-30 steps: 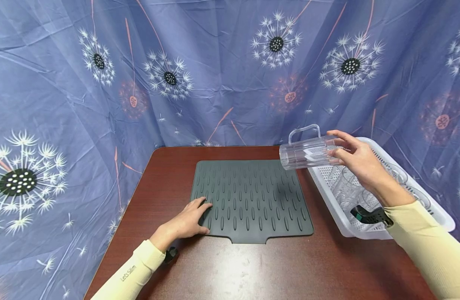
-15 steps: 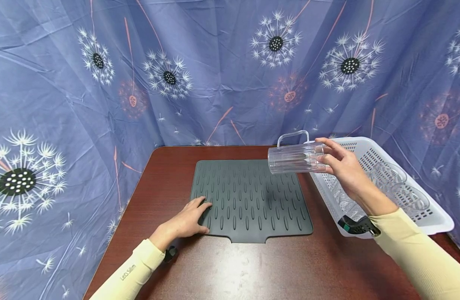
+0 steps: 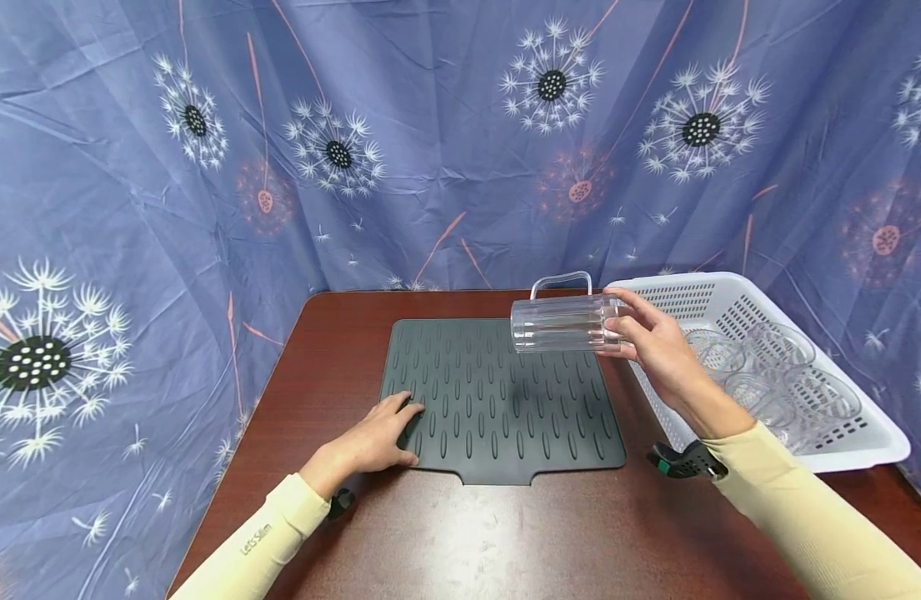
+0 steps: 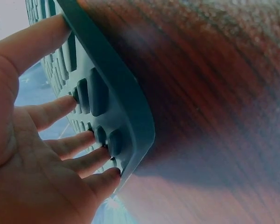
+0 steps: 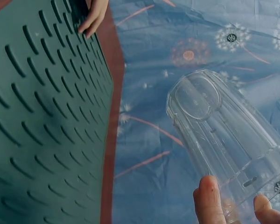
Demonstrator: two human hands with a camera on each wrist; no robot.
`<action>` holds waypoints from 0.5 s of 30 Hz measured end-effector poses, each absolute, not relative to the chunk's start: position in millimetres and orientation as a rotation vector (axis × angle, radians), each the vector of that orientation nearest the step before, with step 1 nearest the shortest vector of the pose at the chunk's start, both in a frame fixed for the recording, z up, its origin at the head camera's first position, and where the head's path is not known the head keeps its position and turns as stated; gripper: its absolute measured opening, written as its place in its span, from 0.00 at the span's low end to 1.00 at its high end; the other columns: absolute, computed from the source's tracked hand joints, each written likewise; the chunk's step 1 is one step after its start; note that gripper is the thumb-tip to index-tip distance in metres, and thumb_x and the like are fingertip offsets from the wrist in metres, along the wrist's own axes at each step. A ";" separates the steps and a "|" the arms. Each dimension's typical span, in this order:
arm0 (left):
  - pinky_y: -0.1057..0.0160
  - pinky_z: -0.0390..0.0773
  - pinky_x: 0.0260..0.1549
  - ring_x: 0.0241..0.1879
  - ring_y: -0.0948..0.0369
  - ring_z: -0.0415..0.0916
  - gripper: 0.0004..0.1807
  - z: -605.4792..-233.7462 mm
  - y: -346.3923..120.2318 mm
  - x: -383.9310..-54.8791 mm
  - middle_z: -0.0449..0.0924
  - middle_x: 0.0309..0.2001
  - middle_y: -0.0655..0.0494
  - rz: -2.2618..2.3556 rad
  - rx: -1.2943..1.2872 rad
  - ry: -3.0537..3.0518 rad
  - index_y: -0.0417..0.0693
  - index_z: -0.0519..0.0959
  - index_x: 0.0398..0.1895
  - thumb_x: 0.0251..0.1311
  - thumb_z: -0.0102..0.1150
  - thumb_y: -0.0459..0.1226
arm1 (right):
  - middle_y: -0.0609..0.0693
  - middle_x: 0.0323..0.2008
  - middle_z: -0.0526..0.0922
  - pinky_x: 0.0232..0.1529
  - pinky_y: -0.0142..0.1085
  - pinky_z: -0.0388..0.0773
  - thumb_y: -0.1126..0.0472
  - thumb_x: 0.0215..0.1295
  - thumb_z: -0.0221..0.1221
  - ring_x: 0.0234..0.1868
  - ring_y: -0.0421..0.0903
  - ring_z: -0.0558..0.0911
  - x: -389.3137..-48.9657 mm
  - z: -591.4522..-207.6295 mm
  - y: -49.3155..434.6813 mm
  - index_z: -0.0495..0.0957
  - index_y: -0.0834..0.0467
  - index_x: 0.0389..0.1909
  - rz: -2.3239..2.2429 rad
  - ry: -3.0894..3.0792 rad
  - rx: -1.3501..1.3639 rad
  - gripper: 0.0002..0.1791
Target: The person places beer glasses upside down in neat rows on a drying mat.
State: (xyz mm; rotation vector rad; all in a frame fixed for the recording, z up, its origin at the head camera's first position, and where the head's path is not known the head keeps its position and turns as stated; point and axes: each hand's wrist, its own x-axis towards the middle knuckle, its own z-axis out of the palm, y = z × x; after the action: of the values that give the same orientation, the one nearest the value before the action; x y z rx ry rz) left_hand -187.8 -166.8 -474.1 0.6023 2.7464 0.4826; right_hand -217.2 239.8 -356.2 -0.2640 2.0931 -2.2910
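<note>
A clear mug [image 3: 556, 323] lies sideways in the air above the right back part of the grey-green ribbed mat [image 3: 468, 400]. My right hand [image 3: 655, 346] grips it near its right end, fingers and thumb around the wall. Its handle points up, and its round base faces left; the right wrist view shows this base on the mug [image 5: 224, 135] too. At the mat's near left corner, my left hand [image 3: 373, 437] rests with spread fingers. In the left wrist view, its fingertips touch the ribs and edge of the mat [image 4: 100, 93].
To the right stands a white perforated basket [image 3: 843, 458] holding several clear glasses [image 3: 783, 346]. The brown table [image 3: 475, 542] extends around the mat. A blue curtain [image 3: 445, 150] with dandelion prints hangs behind and at the left.
My right hand has carried the mug leftward and slightly down, away from the basket to over the mat. More of the basket's glasses show now. The left hand stays put.
</note>
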 end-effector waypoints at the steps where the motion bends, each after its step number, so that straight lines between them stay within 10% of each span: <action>1: 0.39 0.59 0.70 0.77 0.41 0.51 0.44 -474.0 -166.2 -188.2 0.53 0.77 0.39 0.483 0.603 2.747 0.47 0.66 0.74 0.56 0.74 0.46 | 0.49 0.47 0.79 0.42 0.37 0.85 0.67 0.73 0.53 0.41 0.40 0.85 -217.3 -357.0 237.8 0.68 0.56 0.70 -2.281 2.103 -0.247 0.25; 15: 0.40 0.60 0.70 0.77 0.42 0.50 0.44 -474.2 -165.5 -187.9 0.52 0.78 0.40 0.449 0.593 2.746 0.48 0.64 0.75 0.57 0.73 0.48 | 0.47 0.47 0.79 0.40 0.35 0.85 0.65 0.73 0.50 0.38 0.37 0.86 -221.9 -380.2 210.7 0.62 0.62 0.74 -2.277 2.061 -0.119 0.29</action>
State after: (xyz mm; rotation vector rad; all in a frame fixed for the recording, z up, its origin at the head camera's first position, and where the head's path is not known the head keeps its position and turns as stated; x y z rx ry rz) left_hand -187.9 -165.5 -474.2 0.5934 2.7458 0.4494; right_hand -221.9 210.7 -380.2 -0.1190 2.0610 -2.2765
